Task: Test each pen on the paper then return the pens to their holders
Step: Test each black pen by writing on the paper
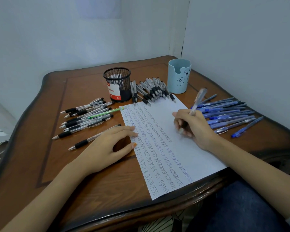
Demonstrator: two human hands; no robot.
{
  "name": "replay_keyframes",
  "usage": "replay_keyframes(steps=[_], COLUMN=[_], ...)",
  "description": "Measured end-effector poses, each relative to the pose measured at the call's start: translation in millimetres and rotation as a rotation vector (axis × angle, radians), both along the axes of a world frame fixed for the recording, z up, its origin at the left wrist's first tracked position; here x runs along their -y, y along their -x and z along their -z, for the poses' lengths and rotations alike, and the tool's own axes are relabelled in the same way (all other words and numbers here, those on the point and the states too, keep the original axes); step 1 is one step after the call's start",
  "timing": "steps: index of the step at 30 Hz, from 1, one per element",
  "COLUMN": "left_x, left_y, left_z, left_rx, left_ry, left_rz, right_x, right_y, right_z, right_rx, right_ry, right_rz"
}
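A white sheet of paper [187, 158] lies on the wooden table [60, 166], covered with columns of the word "test". My right hand [193, 127] grips a clear pen [197, 102] with its tip down on the paper's right side. My left hand [107, 144] rests flat on the paper's left edge, fingers straight. A black mesh holder [118, 84] and a light blue bear holder [178, 76] stand at the back. Black pens lie in a pile [153, 91] between the holders and in another group [85, 116] on the left. Blue pens [228, 113] lie on the right.
One green pen [105, 112] lies among the left group. A single black pen [84, 143] lies partly under my left hand. Walls close in behind and to the right of the table. My knee in dark trousers [238, 206] is below the front edge.
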State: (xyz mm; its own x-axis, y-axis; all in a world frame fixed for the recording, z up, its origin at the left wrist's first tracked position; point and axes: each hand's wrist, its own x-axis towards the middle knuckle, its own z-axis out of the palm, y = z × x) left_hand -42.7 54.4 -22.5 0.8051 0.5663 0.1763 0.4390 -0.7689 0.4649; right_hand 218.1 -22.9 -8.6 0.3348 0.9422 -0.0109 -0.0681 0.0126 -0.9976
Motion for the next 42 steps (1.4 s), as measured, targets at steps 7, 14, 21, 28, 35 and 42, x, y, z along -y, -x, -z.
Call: replay_keyframes(steps=[7, 14, 21, 28, 35, 42], left_x=[0.4, 0.6, 0.6, 1.2, 2.1, 0.8], left_y=[0.0, 0.6, 0.3, 0.0, 0.0, 0.0], left_z=[-0.7, -0.3, -0.7, -1.5, -2.5, -1.8], left_rx=[-0.003, 0.004, -0.010, -0.004, -0.009, -0.011], left_ry=[-0.001, -0.009, 0.006, 0.007, 0.002, -0.009], left_rz=[0.003, 0.007, -0.002, 0.000, 0.001, 0.003], right_x=[1.6, 4.1, 7.1, 9.8, 9.3, -18.1], right_y=[-3.0, -2.2, 4.2, 4.9, 4.5, -4.5], right_z=[-2.2, -1.2, 0.7, -4.2, -2.8, -16.9], right_rx=[0.020, 0.171, 0.383, 0.461, 0.466, 0.352], right_ry=[0.000, -0.072, -0.013, -0.024, -0.044, 0.049], right_rz=[-0.034, -0.065, -0.085, -0.068, -0.021, -0.078])
